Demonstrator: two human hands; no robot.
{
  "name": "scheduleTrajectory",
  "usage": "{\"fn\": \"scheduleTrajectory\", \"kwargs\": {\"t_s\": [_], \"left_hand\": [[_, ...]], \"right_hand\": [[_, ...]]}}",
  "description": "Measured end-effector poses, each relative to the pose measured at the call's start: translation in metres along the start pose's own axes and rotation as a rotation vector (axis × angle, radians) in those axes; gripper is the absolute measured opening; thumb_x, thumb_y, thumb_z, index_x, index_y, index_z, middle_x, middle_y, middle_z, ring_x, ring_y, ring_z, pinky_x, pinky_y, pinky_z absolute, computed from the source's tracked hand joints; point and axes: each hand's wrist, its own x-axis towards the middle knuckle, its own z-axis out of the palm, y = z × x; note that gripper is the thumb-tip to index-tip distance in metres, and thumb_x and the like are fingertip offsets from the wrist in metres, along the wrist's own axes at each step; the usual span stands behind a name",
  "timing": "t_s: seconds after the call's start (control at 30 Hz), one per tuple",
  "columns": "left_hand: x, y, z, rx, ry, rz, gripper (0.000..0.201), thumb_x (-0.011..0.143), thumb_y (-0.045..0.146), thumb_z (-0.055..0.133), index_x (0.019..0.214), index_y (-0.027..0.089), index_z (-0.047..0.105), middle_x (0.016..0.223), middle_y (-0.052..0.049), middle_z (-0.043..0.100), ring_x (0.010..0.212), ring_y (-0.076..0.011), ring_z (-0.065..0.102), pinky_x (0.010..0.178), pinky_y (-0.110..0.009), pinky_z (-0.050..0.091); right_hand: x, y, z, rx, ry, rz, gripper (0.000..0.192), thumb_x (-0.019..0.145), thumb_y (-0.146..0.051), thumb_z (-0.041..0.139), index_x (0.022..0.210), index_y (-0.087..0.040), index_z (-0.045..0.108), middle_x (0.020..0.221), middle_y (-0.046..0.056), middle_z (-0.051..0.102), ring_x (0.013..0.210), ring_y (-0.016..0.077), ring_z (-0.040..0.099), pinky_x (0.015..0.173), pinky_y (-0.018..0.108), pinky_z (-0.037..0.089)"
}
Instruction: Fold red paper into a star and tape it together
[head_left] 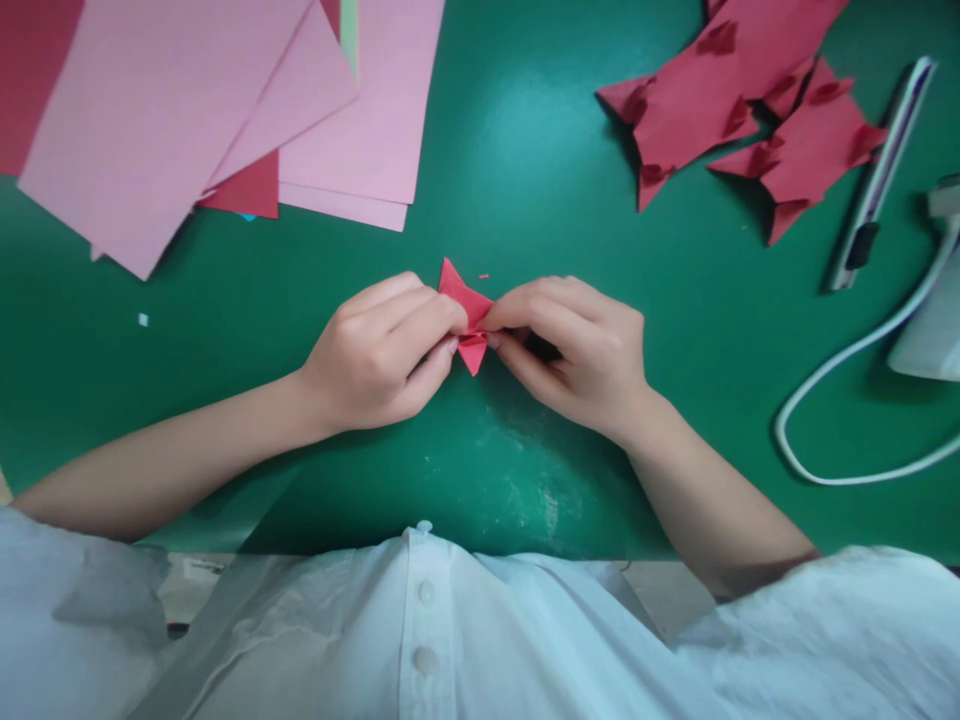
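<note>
Nearest the camera, a white buttoned shirt [420, 640] is seen, with both bare forearms reaching out over the green table [525, 150]. At the middle of the table, a small folded red paper piece [466, 300] is pinched from both sides: the left hand [382, 350] is closed on its left edge with thumb and fingers, and the right hand [577, 345] is closed on its right edge, so each grip is shut on the paper. A tear or a skewed crease could be caused if the two pinches were pulled apart too hard. Farther off, pink and red sheets [195, 100] are stacked at the left, cut red scraps [742, 100] lie at the right, and a utility knife [881, 170] and a white cable [847, 360] are seen beside them.
</note>
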Motion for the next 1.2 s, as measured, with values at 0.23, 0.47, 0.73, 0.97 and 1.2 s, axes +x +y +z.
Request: {"fn": "scheduleTrajectory", "kwargs": {"t_s": [0.23, 0.47, 0.73, 0.97, 1.2], "left_hand": [[0.0006, 0.0001, -0.0004, -0.010, 0.033, 0.028, 0.010, 0.093, 0.013, 0.051, 0.092, 0.017, 0.060, 0.079, -0.001, 0.067, 0.073, -0.0134, 0.063, 0.070, -0.029, 0.053], [0.0012, 0.0007, -0.0002, 0.014, 0.021, 0.013, 0.014, 0.094, 0.014, 0.049, 0.090, 0.018, 0.062, 0.078, 0.000, 0.067, 0.071, -0.0133, 0.063, 0.070, -0.030, 0.054], [0.0011, 0.0008, -0.0005, 0.019, 0.002, -0.003, 0.016, 0.094, 0.016, 0.048, 0.090, 0.018, 0.063, 0.078, -0.001, 0.068, 0.071, -0.0133, 0.063, 0.070, -0.030, 0.055], [0.0011, 0.0001, -0.0006, 0.005, 0.006, 0.009, 0.015, 0.094, 0.014, 0.049, 0.091, 0.018, 0.063, 0.079, -0.001, 0.068, 0.072, -0.0131, 0.064, 0.071, -0.030, 0.055], [0.0017, 0.0007, -0.0004, -0.002, 0.011, 0.012, 0.014, 0.094, 0.015, 0.049, 0.091, 0.017, 0.062, 0.079, -0.001, 0.068, 0.073, -0.0131, 0.064, 0.071, -0.030, 0.055]], "right_hand": [[0.0003, 0.0002, 0.0001, -0.014, 0.007, -0.011, 0.012, 0.100, -0.020, 0.055, 0.095, -0.022, 0.065, 0.089, 0.003, 0.074, 0.078, 0.0152, 0.068, 0.072, 0.031, 0.053], [0.0002, 0.0004, 0.0006, -0.022, -0.004, 0.007, 0.013, 0.100, -0.022, 0.054, 0.094, -0.022, 0.065, 0.088, 0.003, 0.074, 0.078, 0.0157, 0.069, 0.072, 0.031, 0.053], [-0.0002, 0.0007, 0.0004, -0.018, 0.001, -0.002, 0.012, 0.100, -0.022, 0.054, 0.095, -0.023, 0.065, 0.089, 0.003, 0.074, 0.078, 0.0156, 0.069, 0.072, 0.031, 0.053], [0.0000, 0.0000, 0.0006, -0.006, -0.005, 0.010, 0.013, 0.100, -0.022, 0.054, 0.095, -0.022, 0.066, 0.089, 0.003, 0.074, 0.079, 0.0153, 0.068, 0.073, 0.031, 0.053], [-0.0008, 0.0007, 0.0011, 0.005, -0.001, 0.002, 0.013, 0.100, -0.022, 0.053, 0.097, -0.022, 0.066, 0.091, 0.002, 0.074, 0.079, 0.0153, 0.068, 0.073, 0.031, 0.052]]}}
